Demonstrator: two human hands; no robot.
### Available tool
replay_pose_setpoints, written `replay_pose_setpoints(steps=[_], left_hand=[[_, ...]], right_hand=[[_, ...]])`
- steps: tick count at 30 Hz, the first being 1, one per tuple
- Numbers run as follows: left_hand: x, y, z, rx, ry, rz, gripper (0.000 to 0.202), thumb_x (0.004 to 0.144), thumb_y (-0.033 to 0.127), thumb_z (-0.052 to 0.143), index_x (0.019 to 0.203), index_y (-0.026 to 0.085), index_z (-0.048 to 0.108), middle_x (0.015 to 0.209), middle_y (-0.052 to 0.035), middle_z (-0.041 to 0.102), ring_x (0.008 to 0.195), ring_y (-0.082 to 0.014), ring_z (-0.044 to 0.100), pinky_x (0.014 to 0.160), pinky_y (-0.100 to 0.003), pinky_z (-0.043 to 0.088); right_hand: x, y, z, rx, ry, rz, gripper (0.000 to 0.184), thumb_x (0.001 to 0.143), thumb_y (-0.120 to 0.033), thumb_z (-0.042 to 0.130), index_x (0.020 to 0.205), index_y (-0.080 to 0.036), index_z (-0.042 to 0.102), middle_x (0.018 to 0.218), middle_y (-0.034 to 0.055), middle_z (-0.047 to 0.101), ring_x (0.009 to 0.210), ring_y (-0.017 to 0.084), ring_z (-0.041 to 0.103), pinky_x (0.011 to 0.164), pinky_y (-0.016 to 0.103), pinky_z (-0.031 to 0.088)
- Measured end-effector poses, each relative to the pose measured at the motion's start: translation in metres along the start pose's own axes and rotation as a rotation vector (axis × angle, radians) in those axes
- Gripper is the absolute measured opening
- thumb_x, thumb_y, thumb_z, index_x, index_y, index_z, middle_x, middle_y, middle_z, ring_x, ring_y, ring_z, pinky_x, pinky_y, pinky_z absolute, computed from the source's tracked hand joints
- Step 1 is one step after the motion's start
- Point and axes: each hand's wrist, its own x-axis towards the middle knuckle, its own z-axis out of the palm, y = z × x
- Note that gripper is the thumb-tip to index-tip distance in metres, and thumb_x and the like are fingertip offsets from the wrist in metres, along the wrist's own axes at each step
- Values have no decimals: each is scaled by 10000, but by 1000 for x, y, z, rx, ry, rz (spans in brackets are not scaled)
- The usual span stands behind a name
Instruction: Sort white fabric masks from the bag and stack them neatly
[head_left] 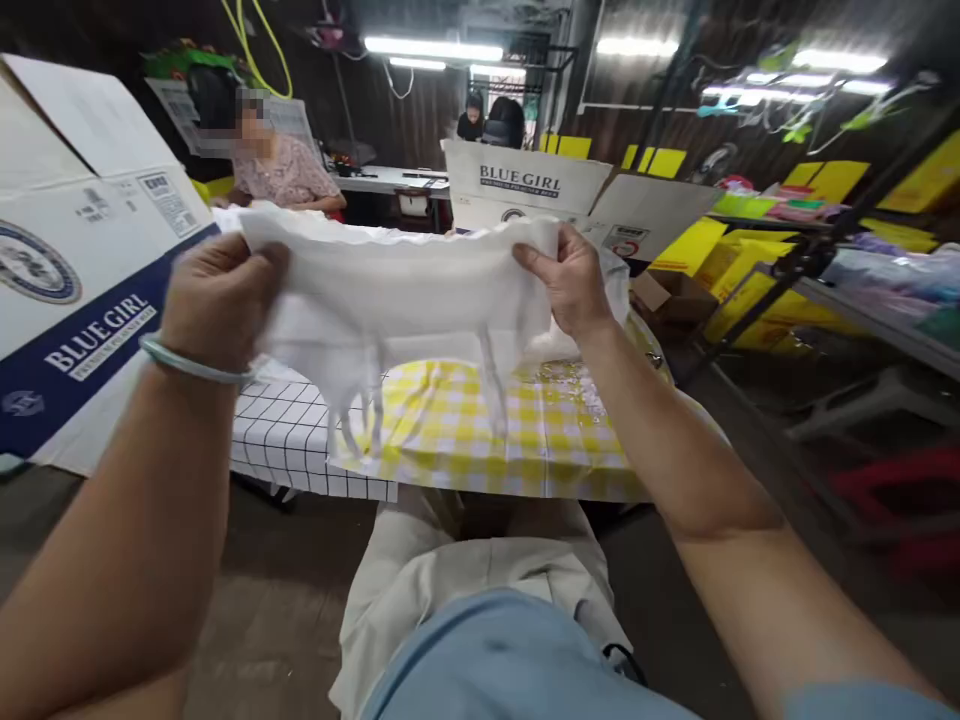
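Observation:
A white piece of cloth (420,290) is stretched between my two hands above the table, with narrow strips dangling from its lower edge. The hanging parts are smeared by motion. My left hand (225,285) pinches its upper left corner, and a light blue band circles that wrist. At the upper right corner, my right hand (566,275) grips the cloth between thumb and fingers. Beneath lies a yellow-and-white checked tablecloth (442,430), beside a white cloth with a black grid (281,425). Small pale scraps (574,390) are scattered near my right forearm. More white material behind is partly hidden.
A large Blue Girl carton (97,300) stands at the left, and another open carton (517,190) is behind the table. A seated person (281,175) works at the back left. Yellow bags (757,280), a metal rack (885,320) and a red stool (907,490) are at the right.

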Motion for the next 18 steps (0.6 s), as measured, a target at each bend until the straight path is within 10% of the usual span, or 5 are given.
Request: replay_pose_setpoints(steps=[8, 13, 18], left_hand=[[-87, -68, 30, -293, -305, -544, 437, 658, 433, 776, 979, 150, 685, 858, -38, 711, 766, -184, 643, 657, -271, 539], [-90, -139, 69, -246, -466, -765, 448, 598, 460, 768, 898, 141, 677, 777, -50, 699, 677, -178, 634, 603, -280, 504], [-73, -197, 109, -82, -393, -857, 358, 492, 370, 759, 742, 147, 634, 664, -25, 665, 620, -170, 613, 570, -277, 483]], right_hand=[[-143, 0, -66, -80, 134, 410, 367, 691, -451, 736, 937, -189, 663, 824, 0, 686, 695, 150, 616, 605, 250, 507], [-166, 78, -76, -175, 184, 586, 351, 701, -439, 675, 894, -148, 635, 856, 52, 703, 721, 172, 626, 666, 299, 516], [-159, 155, -81, -452, 166, 637, 368, 668, -196, 625, 1032, -145, 611, 911, 52, 694, 812, 167, 631, 783, 334, 508]])
